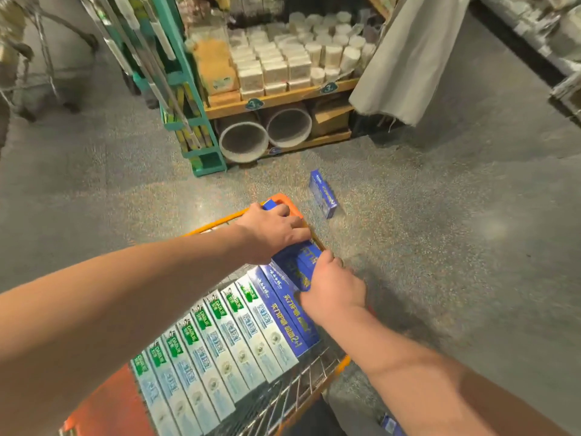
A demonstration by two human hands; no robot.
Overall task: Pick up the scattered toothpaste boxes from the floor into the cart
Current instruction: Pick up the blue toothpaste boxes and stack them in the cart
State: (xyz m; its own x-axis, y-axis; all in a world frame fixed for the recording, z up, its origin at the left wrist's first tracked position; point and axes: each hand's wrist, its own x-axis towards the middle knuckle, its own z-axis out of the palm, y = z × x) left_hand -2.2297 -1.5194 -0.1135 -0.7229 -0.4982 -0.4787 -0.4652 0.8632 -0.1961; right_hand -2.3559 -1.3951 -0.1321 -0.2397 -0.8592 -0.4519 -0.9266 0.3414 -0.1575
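Note:
An orange wire cart (pixel 317 382) holds a row of several white-and-green toothpaste boxes (pixel 220 341) and blue toothpaste boxes (pixel 284 306) at its far end. My left hand (pixel 273 231) presses down on a blue box at the cart's far corner. My right hand (pixel 333 287) grips the near end of a blue toothpaste box (pixel 306 262) lying on top of the row. One blue toothpaste box (pixel 323 193) lies alone on the speckled floor just beyond the cart. Another blue box (pixel 390 424) shows partly at the bottom edge by my right forearm.
A wooden shelf (pixel 283 99) with stacked pale packages and two round tubs stands ahead. A green rack (pixel 191 121) stands left of it. A beige cloth (pixel 408 58) hangs at the right. Metal frames stand at the far left.

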